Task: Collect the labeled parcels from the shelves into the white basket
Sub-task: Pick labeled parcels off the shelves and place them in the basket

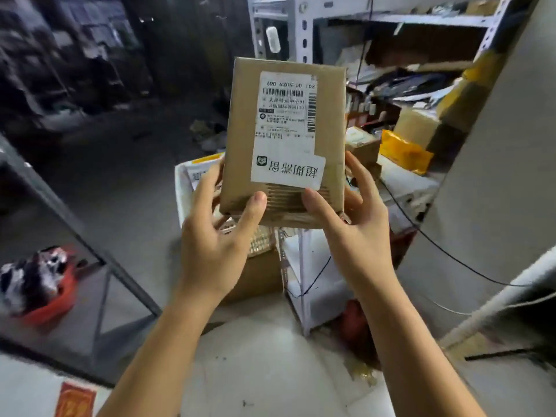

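Right now, in the head view, both hands hold one labeled cardboard parcel [285, 139] upright in front of the person, its printed shipping label [285, 106] facing the camera. The left hand [216, 236] grips the lower left corner, thumb pressed on the front face and fingers wrapped behind. The right hand [352, 224] mirrors it at the lower right corner, thumb on the front just under the white sticker [288, 171], fingers spread along the side edge.

Directly beyond and below the hands sits the white basket [182, 191], its rim showing past the left hand, with at least one parcel already inside. Past the right hand stands the metal shelving [304, 34], still stocked with boxes and a yellow mailer bag [403, 152].

The step in hand looks like checking the label, then placing. Doing it well means keeping both thumbs firm while lowering the parcel forward, laying it flat on the basket's contents rather than dropping it on edge.
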